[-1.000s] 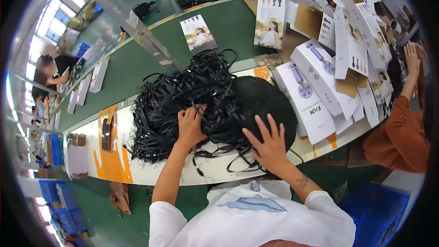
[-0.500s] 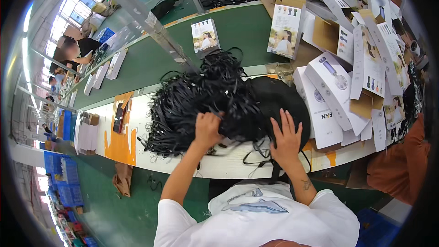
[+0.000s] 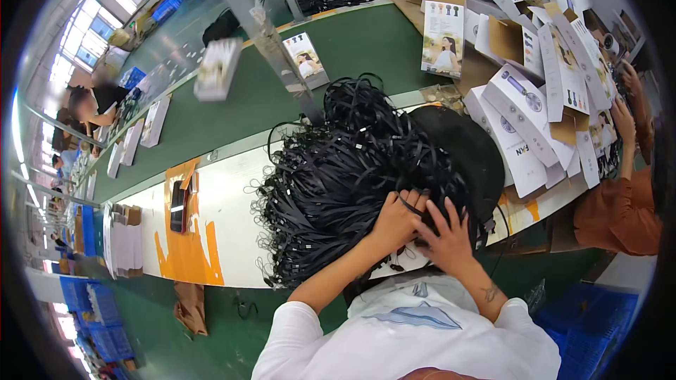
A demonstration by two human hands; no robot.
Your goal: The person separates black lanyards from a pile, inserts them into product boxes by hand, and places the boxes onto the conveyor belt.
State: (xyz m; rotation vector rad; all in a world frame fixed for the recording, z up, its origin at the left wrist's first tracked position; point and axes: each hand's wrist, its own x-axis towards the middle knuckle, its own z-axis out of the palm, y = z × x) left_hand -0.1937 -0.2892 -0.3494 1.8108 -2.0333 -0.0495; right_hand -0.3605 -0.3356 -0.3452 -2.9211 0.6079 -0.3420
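Our left hand [image 3: 400,221] curls into the black straps [image 3: 338,186], can't tell if it's gripping; our right hand [image 3: 449,241] sits beside it, fingers loosely spread. We've got the straps mid-frame on a white tabletop [image 3: 229,200], green surface [image 3: 370,42] behind, green floor [image 3: 151,317] lower left, windows [image 3: 84,28] upper left.

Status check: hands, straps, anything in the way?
Left hand at the near right of the black straps, grip unclear. Right hand open, close beside. Straps heaped on white table. Boxes crowd the right, apart from both hands.
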